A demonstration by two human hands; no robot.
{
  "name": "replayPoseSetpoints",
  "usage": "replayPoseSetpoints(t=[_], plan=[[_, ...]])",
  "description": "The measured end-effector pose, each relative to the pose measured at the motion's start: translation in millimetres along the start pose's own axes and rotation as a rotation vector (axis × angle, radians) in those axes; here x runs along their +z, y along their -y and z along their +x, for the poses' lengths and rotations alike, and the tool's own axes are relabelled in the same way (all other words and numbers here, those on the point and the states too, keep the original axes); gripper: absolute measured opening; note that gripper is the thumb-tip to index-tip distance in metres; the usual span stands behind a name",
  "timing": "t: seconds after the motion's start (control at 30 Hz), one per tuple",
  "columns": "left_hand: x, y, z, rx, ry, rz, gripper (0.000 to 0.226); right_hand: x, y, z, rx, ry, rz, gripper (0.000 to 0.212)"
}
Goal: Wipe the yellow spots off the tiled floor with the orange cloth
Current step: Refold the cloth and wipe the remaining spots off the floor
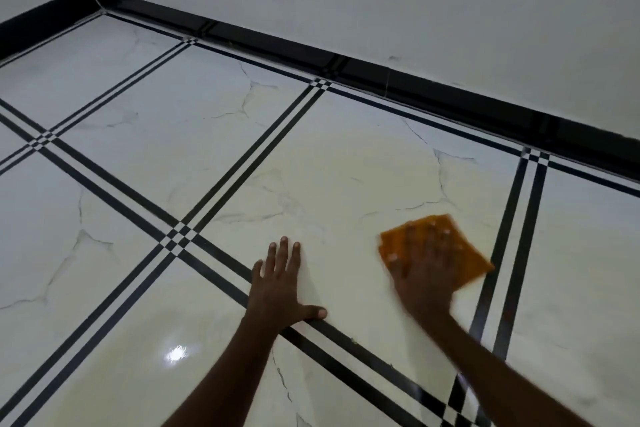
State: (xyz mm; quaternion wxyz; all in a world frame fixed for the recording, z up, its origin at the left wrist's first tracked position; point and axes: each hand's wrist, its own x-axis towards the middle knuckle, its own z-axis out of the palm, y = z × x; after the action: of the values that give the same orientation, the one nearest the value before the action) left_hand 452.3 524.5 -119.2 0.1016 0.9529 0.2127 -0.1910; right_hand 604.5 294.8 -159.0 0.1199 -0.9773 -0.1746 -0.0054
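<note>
Pressing flat orange square cloth [437, 248] onto glossy white marble-look tiled floor [214, 156] with spread right hand [423, 269], blurred; left hand [281, 282] splayed flat beside; yellow spots probably faint film.

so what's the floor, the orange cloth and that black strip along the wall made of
Tiled floor: looks like glazed ceramic or porcelain with printed marble veining; it mirrors a bright light spot, so the finish is glossy.
Orange cloth: thin soft fabric, possibly microfibre; it lies flat and matte under the right hand, though motion blur hides its weave.
Black skirting: probably glossy tile, with visible joints between pieces.
</note>
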Motion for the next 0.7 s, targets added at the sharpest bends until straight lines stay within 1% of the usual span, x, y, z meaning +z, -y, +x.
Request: replayPoseSetpoints(t=[0.03,0.1,0.13,0.17,0.23,0.3,0.33,0.37,0.4,0.43,0.53,0.57,0.63,0.7], plan=[[0,0,-1,-0.015,0.002,-0.019,0.143,7,25,-6,-0.128,0.037,-0.007,0.076],[3,5,-9,-0.041,0.02,-0.039,0.143,19,63,18,-0.397,0.119,-0.018,0.076],[3,11,-15,-0.051,0.028,-0.037,0.142,21,70,40,-0.463,0.166,-0.017,0.075],[4,19,-22,-0.063,0.035,-0.032,0.142,22,68,63,-0.442,0.191,-0.022,0.074],[5,37,-41,-0.094,0.052,-0.018,0.142,21,42,85,-0.225,0.109,-0.045,0.073],[7,52,-59,-0.142,0.061,-0.035,0.143,9,10,73,-0.002,0.026,-0.033,0.073],[8,57,-66,-0.167,0.06,-0.054,0.144,3,5,58,0.063,0.019,-0.001,0.074],[10,60,-70,-0.181,0.056,-0.073,0.144,0,8,38,0.088,0.026,0.02,0.074],[12,61,-71,-0.186,0.052,-0.087,0.144,0,21,18,0.069,0.033,0.017,0.075],[11,59,-69,-0.185,0.049,-0.098,0.144,4,40,4,-0.008,0.044,0.01,0.075],[8,62,-69,-0.181,0.061,-0.123,0.143,33,123,-10,-0.384,0.119,-0.04,0.075],[6,66,-70,-0.19,0.054,-0.123,0.142,35,138,2,-0.459,0.148,-0.052,0.076],[5,84,-77,-0.256,0.029,-0.122,0.144,35,137,21,-0.489,0.182,-0.085,0.077],[9,110,-84,-0.323,0.032,-0.145,0.148,30,111,10,-0.392,0.155,-0.069,0.076]])
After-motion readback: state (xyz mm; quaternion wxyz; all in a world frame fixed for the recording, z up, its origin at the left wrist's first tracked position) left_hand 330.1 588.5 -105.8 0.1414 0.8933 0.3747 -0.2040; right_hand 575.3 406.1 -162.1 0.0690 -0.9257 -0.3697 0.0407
